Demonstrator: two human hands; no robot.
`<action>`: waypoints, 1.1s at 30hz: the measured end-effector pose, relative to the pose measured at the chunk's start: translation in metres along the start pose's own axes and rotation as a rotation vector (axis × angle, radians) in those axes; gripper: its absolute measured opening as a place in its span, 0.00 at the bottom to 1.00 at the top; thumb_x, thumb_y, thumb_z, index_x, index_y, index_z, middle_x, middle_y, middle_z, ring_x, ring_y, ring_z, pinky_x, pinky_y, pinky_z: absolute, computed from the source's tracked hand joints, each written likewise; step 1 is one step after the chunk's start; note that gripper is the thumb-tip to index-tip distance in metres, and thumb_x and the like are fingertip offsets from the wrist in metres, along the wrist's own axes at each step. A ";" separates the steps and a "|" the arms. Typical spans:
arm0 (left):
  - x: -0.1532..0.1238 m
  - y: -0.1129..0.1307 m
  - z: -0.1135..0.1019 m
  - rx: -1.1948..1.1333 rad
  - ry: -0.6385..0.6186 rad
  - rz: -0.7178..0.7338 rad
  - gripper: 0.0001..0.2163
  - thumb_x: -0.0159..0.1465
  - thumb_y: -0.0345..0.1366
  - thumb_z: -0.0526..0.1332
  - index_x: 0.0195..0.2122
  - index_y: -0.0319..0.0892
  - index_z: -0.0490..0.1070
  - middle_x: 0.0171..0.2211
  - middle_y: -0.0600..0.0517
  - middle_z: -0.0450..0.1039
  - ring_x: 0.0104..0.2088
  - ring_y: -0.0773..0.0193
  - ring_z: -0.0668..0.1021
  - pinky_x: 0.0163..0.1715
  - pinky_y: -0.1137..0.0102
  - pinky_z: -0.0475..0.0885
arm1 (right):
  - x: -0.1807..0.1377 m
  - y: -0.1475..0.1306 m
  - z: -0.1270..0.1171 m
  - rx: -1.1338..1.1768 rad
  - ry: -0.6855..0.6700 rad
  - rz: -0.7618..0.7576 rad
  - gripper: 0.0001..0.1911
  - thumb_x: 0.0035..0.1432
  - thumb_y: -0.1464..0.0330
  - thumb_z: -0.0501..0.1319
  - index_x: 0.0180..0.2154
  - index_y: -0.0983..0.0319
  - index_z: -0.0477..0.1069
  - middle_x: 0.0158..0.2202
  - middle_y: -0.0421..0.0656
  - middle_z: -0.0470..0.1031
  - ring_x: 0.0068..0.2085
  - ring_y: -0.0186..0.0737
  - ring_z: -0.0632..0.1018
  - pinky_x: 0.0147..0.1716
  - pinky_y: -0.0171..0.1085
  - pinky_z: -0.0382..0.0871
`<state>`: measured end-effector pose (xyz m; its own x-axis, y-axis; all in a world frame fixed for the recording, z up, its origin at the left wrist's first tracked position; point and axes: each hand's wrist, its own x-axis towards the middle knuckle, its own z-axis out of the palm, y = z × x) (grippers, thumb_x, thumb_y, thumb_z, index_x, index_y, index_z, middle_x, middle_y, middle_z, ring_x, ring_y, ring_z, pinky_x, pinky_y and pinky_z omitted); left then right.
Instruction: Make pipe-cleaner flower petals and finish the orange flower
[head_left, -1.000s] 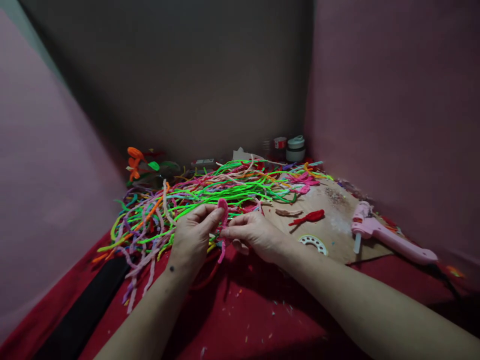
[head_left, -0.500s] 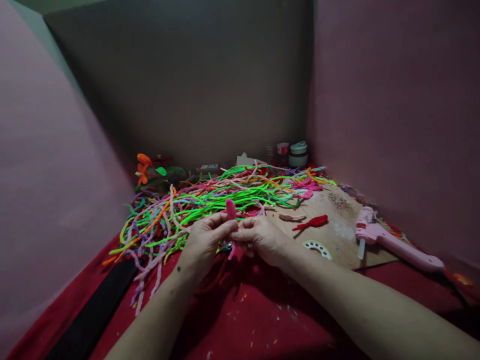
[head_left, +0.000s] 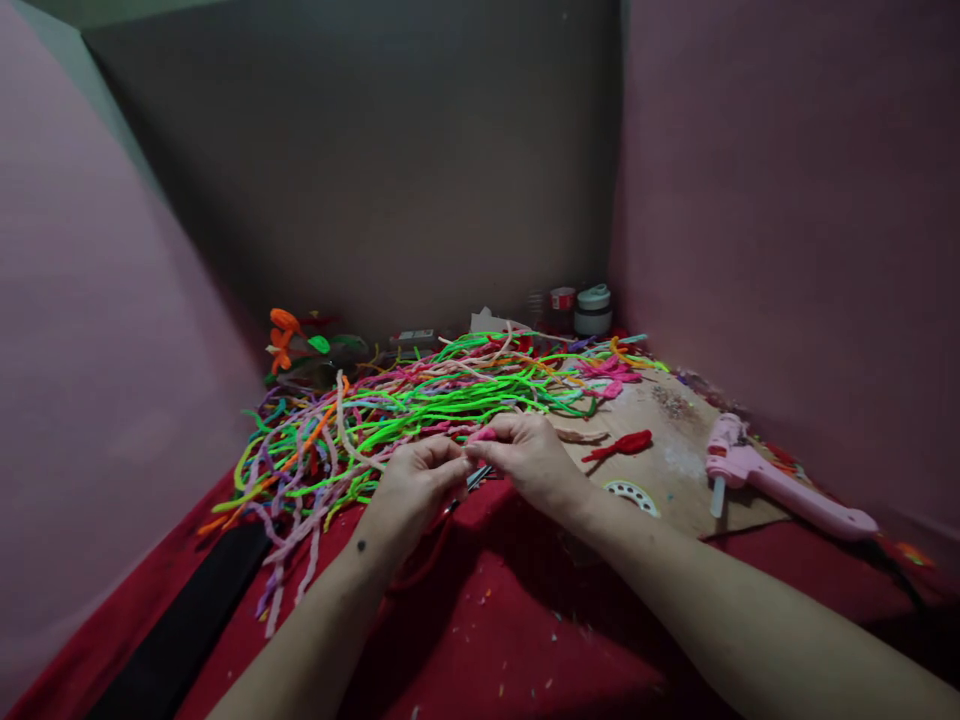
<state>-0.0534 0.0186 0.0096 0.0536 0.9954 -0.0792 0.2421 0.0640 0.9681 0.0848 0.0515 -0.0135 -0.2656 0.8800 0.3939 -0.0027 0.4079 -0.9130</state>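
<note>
My left hand (head_left: 409, 487) and my right hand (head_left: 529, 460) meet fingertip to fingertip over a red cloth (head_left: 480, 640). Both pinch a short pink pipe cleaner piece (head_left: 482, 435), of which only a small bit shows between the fingers. Just behind them lies a big tangle of pipe cleaners (head_left: 420, 400), mostly bright green, with pink, orange and purple ones. A dark thin tool (head_left: 472, 482) lies under the hands; I cannot make out what it is.
A pink glue gun (head_left: 780, 480) lies at the right on a brown board (head_left: 675, 440), with a red pipe cleaner shape (head_left: 621, 444) and a white arc-shaped piece (head_left: 632, 494). Small jars (head_left: 592, 308) stand at the back. Orange pipe-cleaner flowers (head_left: 283, 338) sit back left. Walls close in on three sides.
The pink piece stood up as a loop between my fingers; now it is folded down and mostly hidden in the pinch. Both hands shifted slightly away from me.
</note>
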 end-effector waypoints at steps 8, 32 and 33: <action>0.005 -0.008 -0.002 -0.269 -0.156 -0.126 0.11 0.50 0.39 0.64 0.23 0.37 0.66 0.16 0.56 0.64 0.12 0.79 0.58 0.12 0.80 0.49 | -0.007 0.005 0.003 -0.351 0.149 -0.332 0.11 0.55 0.73 0.54 0.25 0.61 0.73 0.25 0.43 0.72 0.29 0.35 0.71 0.33 0.35 0.62; 0.045 0.060 0.017 0.273 0.016 0.194 0.10 0.50 0.41 0.63 0.26 0.38 0.69 0.12 0.60 0.56 0.12 0.77 0.56 0.12 0.78 0.47 | -0.013 0.013 0.017 -0.493 -0.095 -0.176 0.13 0.54 0.70 0.51 0.21 0.63 0.66 0.20 0.39 0.69 0.22 0.30 0.65 0.23 0.31 0.53; 0.054 0.067 0.028 0.308 -0.038 0.201 0.09 0.50 0.39 0.62 0.25 0.38 0.69 0.11 0.61 0.55 0.12 0.77 0.56 0.12 0.78 0.47 | -0.015 0.013 0.018 -0.539 -0.146 -0.187 0.12 0.55 0.69 0.51 0.22 0.62 0.68 0.22 0.40 0.71 0.23 0.31 0.66 0.23 0.32 0.53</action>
<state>-0.0070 0.0742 0.0640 0.1642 0.9822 0.0908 0.5027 -0.1625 0.8490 0.0711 0.0391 -0.0327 -0.4383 0.7541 0.4892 0.4180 0.6528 -0.6317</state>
